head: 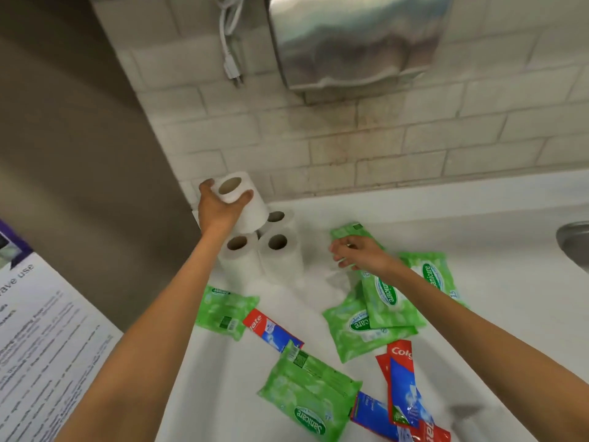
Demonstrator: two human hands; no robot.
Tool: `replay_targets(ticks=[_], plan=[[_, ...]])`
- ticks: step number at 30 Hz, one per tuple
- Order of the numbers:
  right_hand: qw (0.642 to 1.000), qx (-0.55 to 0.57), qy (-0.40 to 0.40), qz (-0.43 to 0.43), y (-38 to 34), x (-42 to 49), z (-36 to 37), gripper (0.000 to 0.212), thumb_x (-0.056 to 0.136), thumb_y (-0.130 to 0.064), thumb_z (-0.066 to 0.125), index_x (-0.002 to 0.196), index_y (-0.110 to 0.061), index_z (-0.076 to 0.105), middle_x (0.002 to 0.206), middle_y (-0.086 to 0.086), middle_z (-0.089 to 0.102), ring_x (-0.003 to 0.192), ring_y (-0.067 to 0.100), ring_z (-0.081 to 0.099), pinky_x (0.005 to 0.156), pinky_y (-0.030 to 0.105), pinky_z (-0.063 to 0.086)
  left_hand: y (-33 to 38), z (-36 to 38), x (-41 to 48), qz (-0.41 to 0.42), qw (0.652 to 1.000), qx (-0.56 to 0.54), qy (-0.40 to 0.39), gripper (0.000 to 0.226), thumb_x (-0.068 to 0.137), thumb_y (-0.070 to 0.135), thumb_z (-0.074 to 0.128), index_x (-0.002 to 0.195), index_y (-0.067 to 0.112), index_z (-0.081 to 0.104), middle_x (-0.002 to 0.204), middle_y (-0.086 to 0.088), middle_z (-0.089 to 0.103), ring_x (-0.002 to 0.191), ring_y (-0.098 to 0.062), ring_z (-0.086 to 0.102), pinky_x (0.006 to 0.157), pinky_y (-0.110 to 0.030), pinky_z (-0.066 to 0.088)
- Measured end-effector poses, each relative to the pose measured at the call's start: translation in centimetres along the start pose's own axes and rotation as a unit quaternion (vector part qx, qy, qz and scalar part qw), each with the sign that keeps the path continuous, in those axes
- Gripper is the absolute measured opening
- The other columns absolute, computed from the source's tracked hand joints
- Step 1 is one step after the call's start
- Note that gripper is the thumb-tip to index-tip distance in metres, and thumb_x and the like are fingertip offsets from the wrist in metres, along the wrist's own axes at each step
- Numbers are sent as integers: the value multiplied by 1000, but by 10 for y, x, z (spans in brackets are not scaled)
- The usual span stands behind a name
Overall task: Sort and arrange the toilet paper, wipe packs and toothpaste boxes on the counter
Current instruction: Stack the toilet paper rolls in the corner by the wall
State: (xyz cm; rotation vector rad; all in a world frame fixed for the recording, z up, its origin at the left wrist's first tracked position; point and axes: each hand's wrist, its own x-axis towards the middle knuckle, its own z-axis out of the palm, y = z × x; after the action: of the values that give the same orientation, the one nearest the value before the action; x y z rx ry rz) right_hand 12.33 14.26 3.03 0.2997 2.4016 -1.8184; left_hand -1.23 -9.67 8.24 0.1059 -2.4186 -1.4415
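My left hand (218, 210) grips a white toilet paper roll (247, 205) held on top of three upright rolls (277, 253) in the counter's back left corner. My right hand (360, 255) hovers open, fingers spread, above a green wipe pack (349, 231) near the wall. More green wipe packs lie at the right (389, 301), the left (223, 311) and the front (306, 397). One red and blue toothpaste box (271, 330) lies in the middle, and others (403, 393) lie at the front right.
The white counter (478, 282) meets a tiled wall. A steel hand dryer (353, 39) and a dangling white plug (232, 71) hang above. A grey partition (79, 154) stands at the left, with a printed notice (41, 339) below it. A sink edge (573, 244) shows at the right.
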Motion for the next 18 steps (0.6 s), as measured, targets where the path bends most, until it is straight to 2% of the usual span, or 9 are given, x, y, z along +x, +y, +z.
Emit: replay_targets(ticks=[7, 11, 18], plan=[[1000, 0, 4, -5, 2, 28, 5, 31, 89, -21, 59, 114, -2, 61, 95, 12, 62, 70, 10, 58, 44, 2, 41, -27, 14, 50, -13, 999, 26, 14, 91, 64, 46, 77, 135, 16, 29, 135, -8, 49, 121, -29, 51, 97, -36, 45], [1000, -3, 3, 4, 1, 39, 9, 31, 88, -22, 61, 113, -4, 61, 95, 10, 63, 71, 11, 59, 45, 3, 42, -38, 23, 64, -13, 999, 49, 18, 90, 65, 46, 77, 135, 16, 28, 135, -9, 49, 122, -30, 50, 95, -36, 43], [1000, -14, 16, 12, 0, 60, 17, 25, 85, -34, 63, 104, -18, 64, 96, 8, 68, 78, 16, 64, 60, 17, 42, -47, 39, 78, -19, 997, 75, 11, 90, 67, 43, 76, 136, 16, 26, 134, -11, 51, 123, -32, 49, 94, -39, 44]])
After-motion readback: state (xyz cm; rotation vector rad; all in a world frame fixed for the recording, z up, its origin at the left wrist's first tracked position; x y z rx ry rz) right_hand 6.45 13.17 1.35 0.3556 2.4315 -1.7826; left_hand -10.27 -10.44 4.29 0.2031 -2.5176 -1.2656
